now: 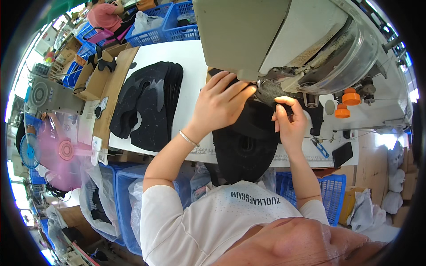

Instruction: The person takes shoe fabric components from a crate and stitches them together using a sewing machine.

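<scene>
So the black fabric piece (246,155) is draped over the near edge of the white counter (190,66), its far end by the sewing machine's (242,35) needle area. It's covered partly by the left hand (224,102), fingers extended; whether cloth is pinched can't be made out. The right hand (289,122) is curled near the grey mesh piece (269,91), grip unclear too.

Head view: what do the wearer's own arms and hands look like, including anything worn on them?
Short, plain white fabric sleeves cover the upper arms, leaving the forearms bare. The left hand and right hand are ungloved. A thin, silver-coloured ring-shaped bangle circles the left wrist; none shows on the right.
</scene>
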`<state>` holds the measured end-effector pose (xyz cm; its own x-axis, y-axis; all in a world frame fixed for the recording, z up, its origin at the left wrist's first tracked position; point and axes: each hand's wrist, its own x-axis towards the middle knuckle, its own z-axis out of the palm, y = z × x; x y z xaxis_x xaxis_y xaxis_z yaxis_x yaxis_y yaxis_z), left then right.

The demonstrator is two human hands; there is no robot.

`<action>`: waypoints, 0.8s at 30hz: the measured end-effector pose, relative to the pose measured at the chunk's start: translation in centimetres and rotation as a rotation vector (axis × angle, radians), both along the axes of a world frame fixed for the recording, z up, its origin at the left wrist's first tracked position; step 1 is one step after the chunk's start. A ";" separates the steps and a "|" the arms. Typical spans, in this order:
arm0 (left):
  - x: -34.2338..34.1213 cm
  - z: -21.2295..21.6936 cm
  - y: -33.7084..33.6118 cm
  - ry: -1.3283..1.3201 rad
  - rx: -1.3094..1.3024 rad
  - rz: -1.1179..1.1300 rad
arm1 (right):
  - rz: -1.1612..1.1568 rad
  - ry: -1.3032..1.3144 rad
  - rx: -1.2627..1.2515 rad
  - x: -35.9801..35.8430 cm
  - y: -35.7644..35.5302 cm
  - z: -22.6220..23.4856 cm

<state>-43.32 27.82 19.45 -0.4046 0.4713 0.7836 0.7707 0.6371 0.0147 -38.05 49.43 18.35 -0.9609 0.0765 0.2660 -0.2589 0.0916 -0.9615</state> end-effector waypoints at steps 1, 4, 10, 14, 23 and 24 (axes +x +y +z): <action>-0.4 0.1 -0.2 -0.054 0.026 -0.055 | 0.000 0.003 -0.001 0.0 -0.2 -0.2; -1.8 0.8 -0.1 -0.056 0.129 -0.130 | -0.014 0.051 0.016 -0.1 -0.6 -0.4; -1.9 0.6 -0.3 -0.176 0.227 -0.163 | -0.118 0.169 0.203 -1.1 -0.5 -0.9; -0.8 -0.7 -0.4 -0.171 0.131 -0.100 | -0.287 0.384 0.622 -0.8 -0.5 -1.0; 1.5 -2.4 -0.3 0.349 -0.174 -0.139 | -0.104 0.198 0.445 -2.2 0.9 1.4; 1.9 -1.5 0.6 0.316 -0.076 -0.141 | -0.065 0.158 0.386 -2.9 1.1 1.9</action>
